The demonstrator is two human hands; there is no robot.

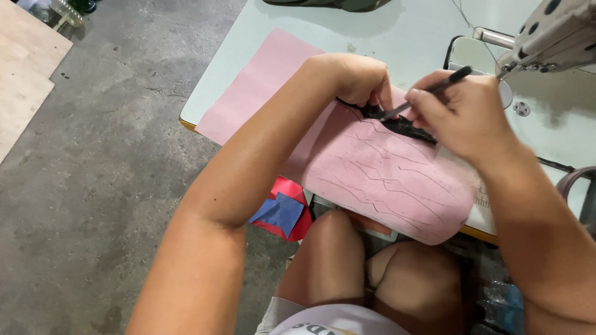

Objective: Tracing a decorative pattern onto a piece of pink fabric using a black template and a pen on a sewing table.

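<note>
**Pen held to a dark piece on pink fabric**

Pinched between thumb and fingers of the right hand (462, 115), a dark pen (428, 93) is held at a slant with its tip down on a small black piece (397, 124); that grip is closed on the pen. By the left hand (357, 77) the black piece is pressed down with curled fingertips, so this grip is clenched onto the piece and the cloth beneath it.

From largest to smallest, the following is seen. A pale green table (403, 31) carries the work, with grey concrete floor (93, 186) to its left. Part of a sewing machine (552, 31) is seen at the upper right corner. A flat pink sheet (261, 80) is spread on the table, and over it a pink fuzzy fabric panel (385, 180), marked with thin wavy lines, hangs past the near table edge above the knees. The black piece lies at the panel's upper edge, between the two hands.

For the marking to be done well, it is judged that the piece should be kept pinned flat close to the pen tip, and the pen drawn in short strokes so that the pile is not dragged.

Below the table edge, a red packet (288, 189) with a blue square patch (279, 214) is seen; no label can be read.
</note>
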